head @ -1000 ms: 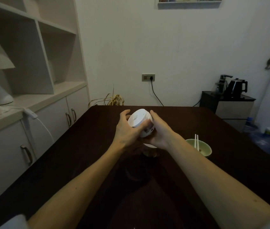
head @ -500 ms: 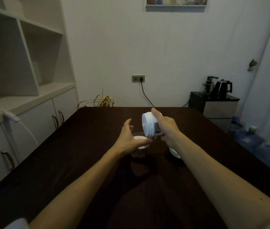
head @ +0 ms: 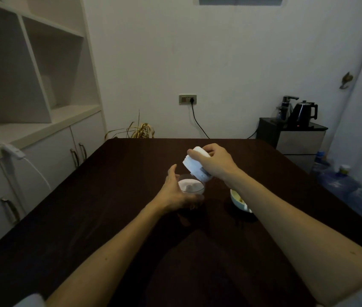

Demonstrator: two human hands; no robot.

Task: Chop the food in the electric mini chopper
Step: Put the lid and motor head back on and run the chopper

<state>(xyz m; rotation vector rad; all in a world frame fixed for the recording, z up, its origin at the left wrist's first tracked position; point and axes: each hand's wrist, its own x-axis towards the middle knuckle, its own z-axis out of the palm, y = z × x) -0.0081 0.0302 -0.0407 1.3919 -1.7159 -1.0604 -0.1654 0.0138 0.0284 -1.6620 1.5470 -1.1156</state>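
Since half a sec ago you've lifted the white motor head (head: 194, 166) a bit higher and tipped it further, so it's clear of the cup. Your right hand (head: 216, 162) grips it w/ fingers (head: 200, 154) wrapped over its top & side; it hangs tilted, up and just right of your left fingers. Your left hand (head: 175, 193) is cupped round the near-left side of the clear chopper cup (head: 191, 187), thumb up, fingers curled under its near wall, touching it. That cup stands on the dark counter (head: 109, 196), a pale insert showing inside; can't tell what food's in it. Below your right wrist, partly hidden by the forearm, a pale green bowl (head: 236, 199) sits on the counter, just right of the cup and apart from it.
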